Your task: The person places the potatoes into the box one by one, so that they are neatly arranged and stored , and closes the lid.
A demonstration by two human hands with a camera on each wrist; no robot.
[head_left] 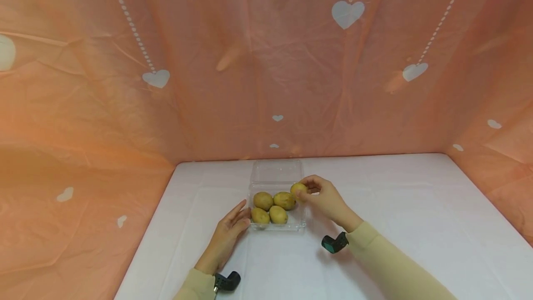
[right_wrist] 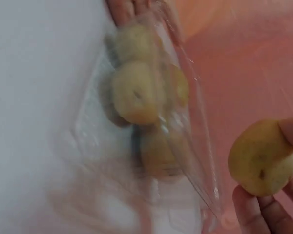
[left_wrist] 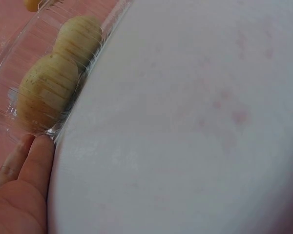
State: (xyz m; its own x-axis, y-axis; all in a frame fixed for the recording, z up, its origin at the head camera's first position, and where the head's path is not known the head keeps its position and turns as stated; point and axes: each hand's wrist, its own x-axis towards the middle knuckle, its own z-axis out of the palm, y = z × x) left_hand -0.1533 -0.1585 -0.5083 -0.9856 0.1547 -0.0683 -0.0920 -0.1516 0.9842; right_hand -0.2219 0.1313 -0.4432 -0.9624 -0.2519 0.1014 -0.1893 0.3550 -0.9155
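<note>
A clear plastic clamshell box (head_left: 297, 227) stands with its lid (head_left: 276, 171) folded back on the white table. Several small yellow mangoes lie inside, among them a front-left mango (head_left: 260, 215) and a rear-right mango (head_left: 285, 200). My right hand (head_left: 326, 198) pinches another mango (right_wrist: 262, 158) between thumb and fingers, raised at the box's right rear side. On the opposite side, my left hand (head_left: 226, 230) rests against the box wall with its fingers extended. Two mangoes, one of them a speckled mango (left_wrist: 48, 92), show through the wall in the left wrist view. The right wrist view blurs the box.
A white cloth covers the table (head_left: 395, 207). An orange curtain (head_left: 258, 73) with white hearts hangs behind it and along both sides. Black wrist cameras, a left camera (head_left: 227, 281) and a right camera (head_left: 334, 243), hang below the sleeves.
</note>
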